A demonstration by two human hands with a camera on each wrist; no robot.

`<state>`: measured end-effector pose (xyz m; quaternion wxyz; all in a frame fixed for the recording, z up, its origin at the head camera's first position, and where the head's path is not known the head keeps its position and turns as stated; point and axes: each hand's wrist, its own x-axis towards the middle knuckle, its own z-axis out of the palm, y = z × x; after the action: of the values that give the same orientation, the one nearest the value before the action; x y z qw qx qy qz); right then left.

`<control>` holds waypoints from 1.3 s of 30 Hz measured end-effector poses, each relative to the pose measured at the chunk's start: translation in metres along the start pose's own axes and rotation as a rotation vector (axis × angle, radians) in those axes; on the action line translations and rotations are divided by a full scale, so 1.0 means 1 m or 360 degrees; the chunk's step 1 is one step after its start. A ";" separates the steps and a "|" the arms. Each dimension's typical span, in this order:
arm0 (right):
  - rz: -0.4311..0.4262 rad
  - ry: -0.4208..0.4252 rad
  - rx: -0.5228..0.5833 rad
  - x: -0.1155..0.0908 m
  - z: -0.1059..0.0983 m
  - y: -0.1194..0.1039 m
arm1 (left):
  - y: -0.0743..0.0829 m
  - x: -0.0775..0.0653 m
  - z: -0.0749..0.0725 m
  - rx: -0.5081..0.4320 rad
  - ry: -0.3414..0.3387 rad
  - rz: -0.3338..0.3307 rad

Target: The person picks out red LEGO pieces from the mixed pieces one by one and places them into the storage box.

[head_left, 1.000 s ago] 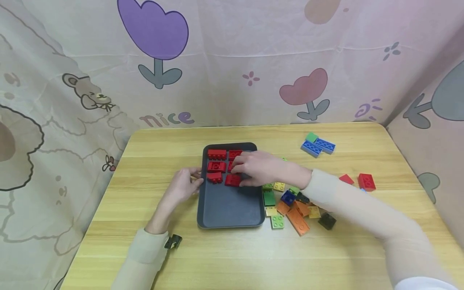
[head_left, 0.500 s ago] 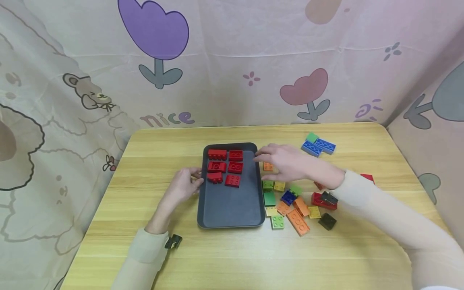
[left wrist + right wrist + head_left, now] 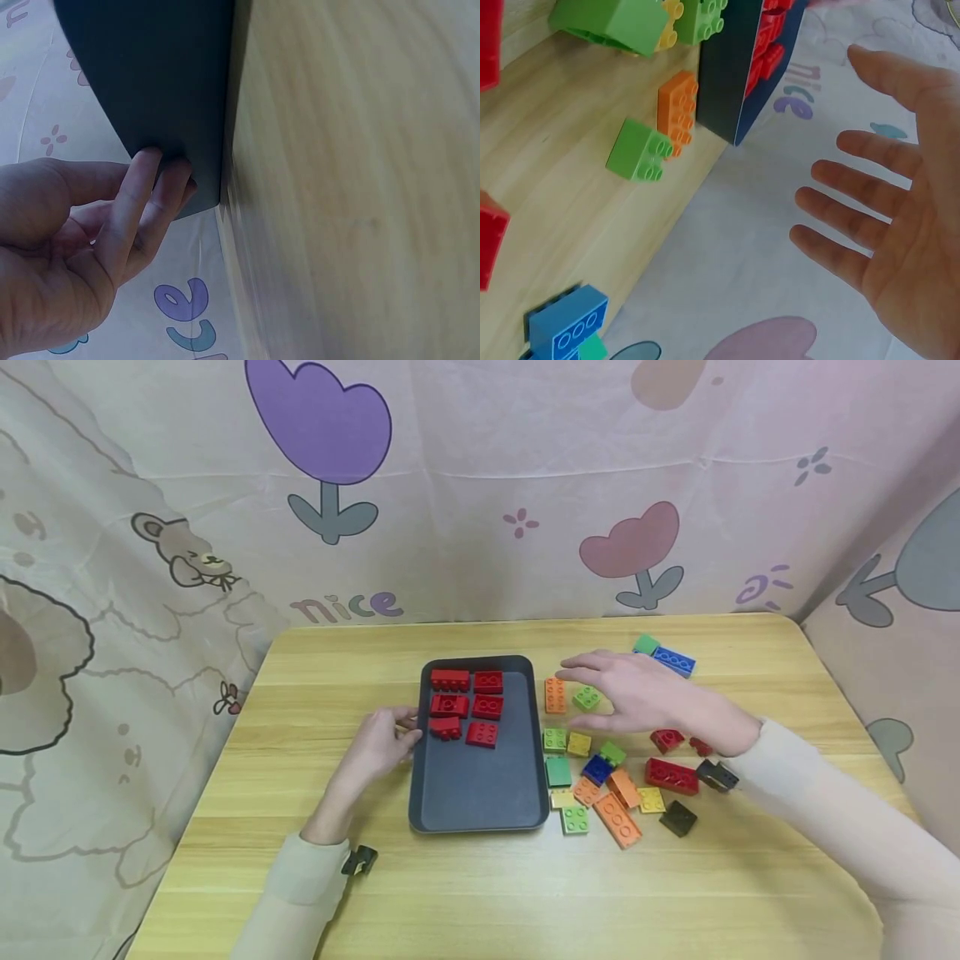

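A dark grey tray (image 3: 480,793) lies on the table, with several red toy bricks (image 3: 482,734) in two columns in its upper part. My left hand (image 3: 381,745) is at the tray's left side. In the left wrist view its fingertips (image 3: 147,159) touch the outer wall. My right hand (image 3: 637,692) hovers right of the tray with spread fingers and holds nothing. Nearest to it are an orange brick (image 3: 555,695) and a light green brick (image 3: 587,697). The right wrist view shows the palm and extended fingers apart from all bricks.
Loose bricks lie right of the tray: a long red brick (image 3: 671,776), a dark blue one (image 3: 597,769), an orange one (image 3: 617,820) and a black one (image 3: 678,818). Blue bricks (image 3: 674,661) lie at the back right. A patterned cloth (image 3: 480,543) hangs behind the wooden table (image 3: 450,893).
My right hand has let go of a red brick in the tray and moved right, out over the table beside the loose bricks. My left hand has stayed at the tray's side.
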<state>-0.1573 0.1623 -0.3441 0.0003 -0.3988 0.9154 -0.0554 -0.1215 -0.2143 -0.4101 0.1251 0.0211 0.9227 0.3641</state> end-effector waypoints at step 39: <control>0.0381 -0.0139 0.0151 -0.075 0.037 0.048 | 0.000 0.000 0.000 0.0003 -0.0017 0.0023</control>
<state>-0.1396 0.2462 -0.3896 0.0655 -0.2883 0.9519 -0.0808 -0.1215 -0.2147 -0.4099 0.1274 0.0300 0.9221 0.3640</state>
